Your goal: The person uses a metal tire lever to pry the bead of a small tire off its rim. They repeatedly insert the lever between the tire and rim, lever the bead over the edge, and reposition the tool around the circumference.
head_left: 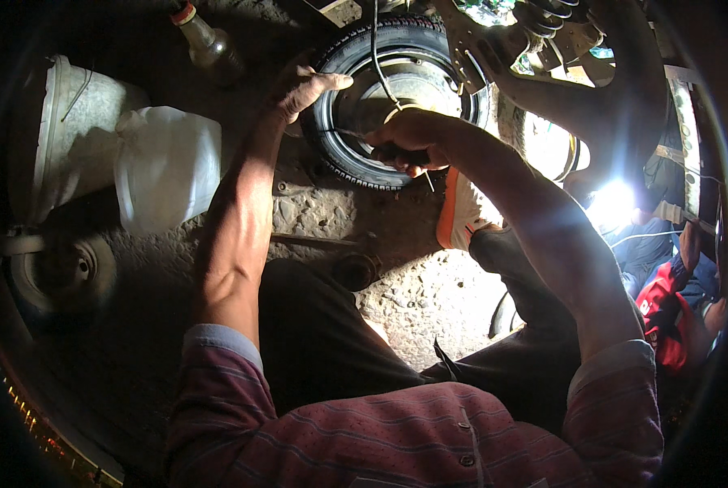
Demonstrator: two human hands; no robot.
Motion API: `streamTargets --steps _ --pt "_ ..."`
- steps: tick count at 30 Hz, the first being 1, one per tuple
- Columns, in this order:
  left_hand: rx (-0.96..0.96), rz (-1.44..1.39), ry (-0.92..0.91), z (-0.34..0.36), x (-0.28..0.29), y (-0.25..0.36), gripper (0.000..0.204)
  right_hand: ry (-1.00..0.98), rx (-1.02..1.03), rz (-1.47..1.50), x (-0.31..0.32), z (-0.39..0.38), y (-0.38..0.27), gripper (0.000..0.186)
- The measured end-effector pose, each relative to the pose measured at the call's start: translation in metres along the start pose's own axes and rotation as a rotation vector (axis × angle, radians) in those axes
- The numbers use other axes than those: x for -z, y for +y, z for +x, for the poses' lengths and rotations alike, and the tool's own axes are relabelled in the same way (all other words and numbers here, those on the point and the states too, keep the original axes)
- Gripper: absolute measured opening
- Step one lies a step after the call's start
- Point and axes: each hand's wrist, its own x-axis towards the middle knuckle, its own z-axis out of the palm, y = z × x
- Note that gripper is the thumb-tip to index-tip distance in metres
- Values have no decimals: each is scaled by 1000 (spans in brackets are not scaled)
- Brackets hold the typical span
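Observation:
A small black-tyred wheel (pixel 417 61) with a grey metal rim stands in front of me at the top of the view. My left hand (pixel 305 91) grips its left side, thumb laid over the sidewall and fingers out of sight behind the tread. Over the lower part of the rim, my right hand (pixel 417 145) is closed. A thin light rod (pixel 430 180) pokes out below its fingers, and a thin dark line runs from them to the tyre's left edge. I cannot make out the whole held thing. A dark cable (pixel 374 45) hangs down across the wheel toward my right wrist.
At left are a pale bucket (pixel 51 134), a cut white plastic container (pixel 169 167), a bottle (pixel 205 41) and a small old wheel (pixel 63 272). A metal swingarm-like frame (pixel 575 106) looms at upper right. An orange-white shoe (pixel 459 213) rests below the wheel. Another person (pixel 665 313) sits right, near a bright lamp (pixel 612 203).

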Motion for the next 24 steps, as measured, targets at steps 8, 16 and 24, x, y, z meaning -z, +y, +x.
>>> streamTargets --steps 8,16,24 --pt "-8 -13 -34 -4 4 18 59 126 46 723 -109 20 26 28" --pt "92 460 98 -8 0 37 59 535 357 722 -215 73 26 20" --pt "-140 340 155 1 3 1 48 725 554 701 -238 117 45 20"
